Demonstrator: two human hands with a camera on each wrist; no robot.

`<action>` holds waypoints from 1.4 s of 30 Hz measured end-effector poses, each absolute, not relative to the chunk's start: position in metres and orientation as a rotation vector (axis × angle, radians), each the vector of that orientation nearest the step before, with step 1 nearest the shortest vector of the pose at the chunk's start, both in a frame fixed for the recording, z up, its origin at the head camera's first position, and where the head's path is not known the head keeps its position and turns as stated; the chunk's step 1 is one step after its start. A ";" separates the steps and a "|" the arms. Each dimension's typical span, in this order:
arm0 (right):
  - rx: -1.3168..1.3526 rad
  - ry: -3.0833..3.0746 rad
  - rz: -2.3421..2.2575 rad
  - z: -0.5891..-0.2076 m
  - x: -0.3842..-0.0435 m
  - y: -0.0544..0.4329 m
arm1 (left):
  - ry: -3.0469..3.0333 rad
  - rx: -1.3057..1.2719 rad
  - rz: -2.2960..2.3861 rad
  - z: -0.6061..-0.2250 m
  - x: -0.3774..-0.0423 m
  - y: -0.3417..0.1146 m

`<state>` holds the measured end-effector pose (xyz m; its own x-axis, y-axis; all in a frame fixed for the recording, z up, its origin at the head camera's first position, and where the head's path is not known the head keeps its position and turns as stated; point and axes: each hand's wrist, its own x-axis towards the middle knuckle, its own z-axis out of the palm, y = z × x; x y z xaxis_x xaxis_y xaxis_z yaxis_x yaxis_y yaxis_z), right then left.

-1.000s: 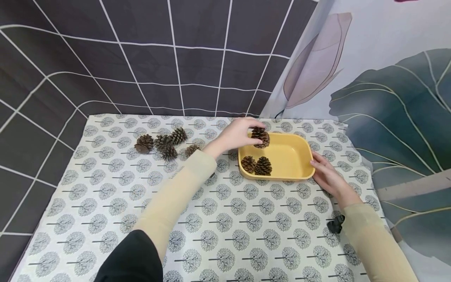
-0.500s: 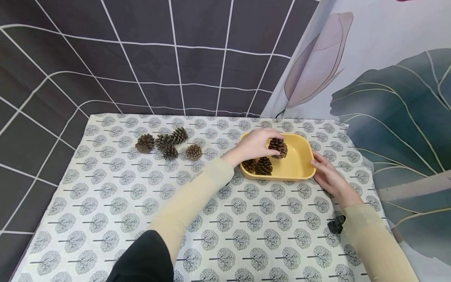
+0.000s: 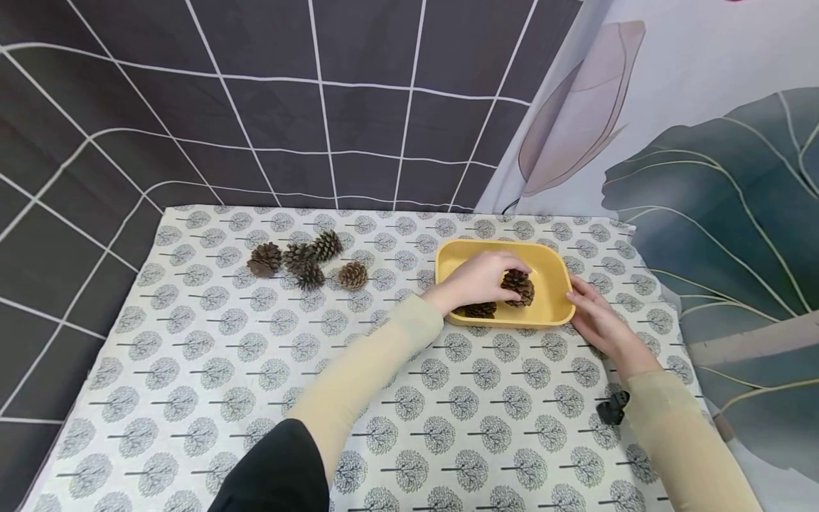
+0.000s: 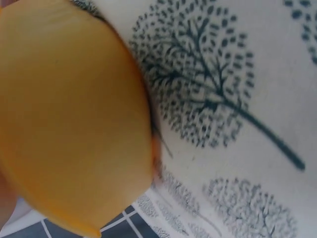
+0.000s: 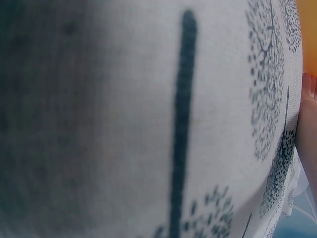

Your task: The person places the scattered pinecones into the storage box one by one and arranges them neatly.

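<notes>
In the head view my left hand [image 3: 481,278] reaches inside a yellow rectangular container [image 3: 553,270], gripping a brown pine cone [image 3: 518,288] between thumb and fingers. The cone is low, close over the container's floor. Another pine cone [image 3: 480,310] shows partly beneath this hand, by the near left corner. My right hand [image 3: 598,320] rests against the container's right end, its fingers along the outside and a fingertip at the rim. The container's outer wall [image 4: 74,114] fills the left of the left wrist view. At the right wrist view's edge, part of my right hand [image 5: 309,119] appears beside yellow.
Several pine cones [image 3: 309,276] lie grouped at the back left of the table, with a single cone [image 3: 352,276] just right of them. A white cloth [image 3: 256,398] with tree prints covers the table. Dark gridded fabric [image 3: 269,107] hangs behind it.
My left hand has carried the pine cone rightward and down into the container, now covering most of the cones at its left. The right hand has stayed at the container's right end.
</notes>
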<state>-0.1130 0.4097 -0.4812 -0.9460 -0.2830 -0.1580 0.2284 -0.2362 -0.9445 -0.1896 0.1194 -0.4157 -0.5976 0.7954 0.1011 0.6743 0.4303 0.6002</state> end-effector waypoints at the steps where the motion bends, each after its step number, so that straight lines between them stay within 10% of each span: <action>1: -0.065 1.701 -2.242 -0.481 -0.113 0.410 | 2.487 1.291 0.893 -0.417 -0.189 0.120; 42: -0.028 1.715 -2.200 -0.479 -0.112 0.409 | 2.429 1.295 0.703 -0.438 -0.183 0.123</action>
<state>-0.1121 0.4093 -0.4792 -0.9384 -0.2840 -0.1967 0.2601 -0.2059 -0.9434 -0.1828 0.1227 -0.4383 -0.5490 0.8352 -0.0323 0.6889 0.4740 0.5484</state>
